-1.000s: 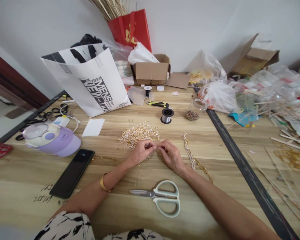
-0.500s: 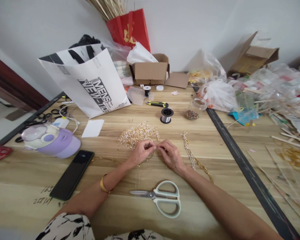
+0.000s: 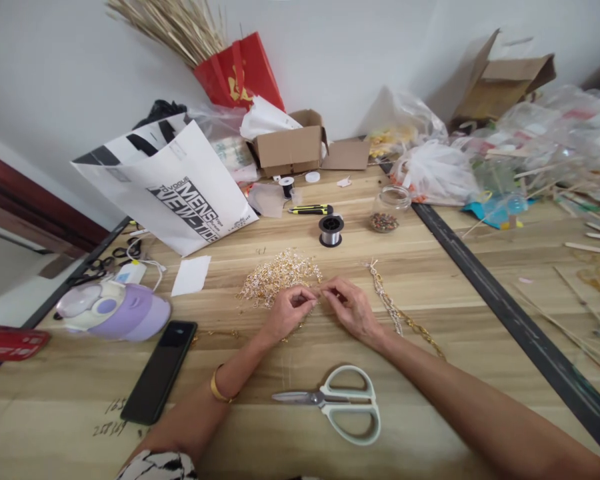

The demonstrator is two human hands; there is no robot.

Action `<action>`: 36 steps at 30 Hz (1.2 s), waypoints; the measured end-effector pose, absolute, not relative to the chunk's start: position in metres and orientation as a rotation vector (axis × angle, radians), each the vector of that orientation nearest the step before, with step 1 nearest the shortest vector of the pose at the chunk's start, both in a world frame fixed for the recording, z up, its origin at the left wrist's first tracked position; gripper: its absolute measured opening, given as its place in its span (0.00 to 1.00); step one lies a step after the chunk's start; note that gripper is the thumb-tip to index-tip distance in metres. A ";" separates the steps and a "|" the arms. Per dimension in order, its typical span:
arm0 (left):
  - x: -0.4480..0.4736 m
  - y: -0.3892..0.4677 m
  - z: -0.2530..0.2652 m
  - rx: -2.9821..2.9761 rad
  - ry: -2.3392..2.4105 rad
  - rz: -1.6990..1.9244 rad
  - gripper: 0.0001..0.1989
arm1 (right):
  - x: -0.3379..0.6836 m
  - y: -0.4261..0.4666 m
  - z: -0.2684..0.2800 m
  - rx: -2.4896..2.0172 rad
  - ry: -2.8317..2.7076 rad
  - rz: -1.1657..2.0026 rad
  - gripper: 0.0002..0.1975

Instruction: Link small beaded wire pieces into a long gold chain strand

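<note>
Strand partly hidden by your left hand.
Right hand just beside it, both pinching thumb to finger; anything held is too small to tell.

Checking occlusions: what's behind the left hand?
Just beyond the left hand lies a pile of small gold and pale pieces, mostly visible. Anything directly behind the hand is covered and can't be seen.
</note>
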State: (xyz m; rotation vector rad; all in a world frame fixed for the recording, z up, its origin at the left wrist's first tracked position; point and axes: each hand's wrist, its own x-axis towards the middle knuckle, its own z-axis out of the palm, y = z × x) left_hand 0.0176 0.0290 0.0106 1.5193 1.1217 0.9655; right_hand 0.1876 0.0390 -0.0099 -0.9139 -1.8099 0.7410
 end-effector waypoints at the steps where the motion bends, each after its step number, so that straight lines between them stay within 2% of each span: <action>1: 0.018 0.029 0.011 1.505 1.104 0.967 0.06 | 0.188 0.039 -0.010 -0.921 -1.795 0.752 0.06; 11: 0.018 0.027 0.018 1.389 1.141 0.854 0.12 | 0.188 0.042 -0.009 -0.944 -1.785 0.793 0.06; 27: 0.020 0.029 0.016 1.364 1.192 0.856 0.12 | 0.187 0.039 -0.013 -0.966 -1.671 0.948 0.10; 36: 0.018 0.029 0.014 1.364 1.195 0.870 0.13 | 0.188 0.037 -0.007 -0.836 -1.839 0.771 0.06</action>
